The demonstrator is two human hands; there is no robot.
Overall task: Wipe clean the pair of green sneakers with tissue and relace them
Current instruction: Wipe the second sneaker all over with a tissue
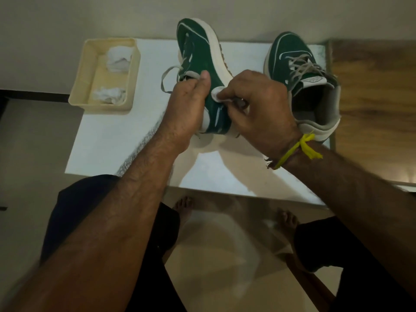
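A green sneaker (198, 48) with a cream sole is tipped on its side over the white table (112, 140), toe pointing away. My left hand (184, 104) grips it at the collar, thumb on the green side. My right hand (258, 109) pinches a small white tissue (217, 95) against the sneaker's side near the heel. The second green sneaker (299, 82) stands upright at the right, laced with grey laces, apart from both hands. A loose grey lace (166, 77) loops out left of the held shoe.
A cream plastic basket (90, 70) at the table's back left holds crumpled white tissues (118, 57). A wooden surface (371, 109) borders the table on the right. My bare feet and dark-clothed knees show below the table's near edge.
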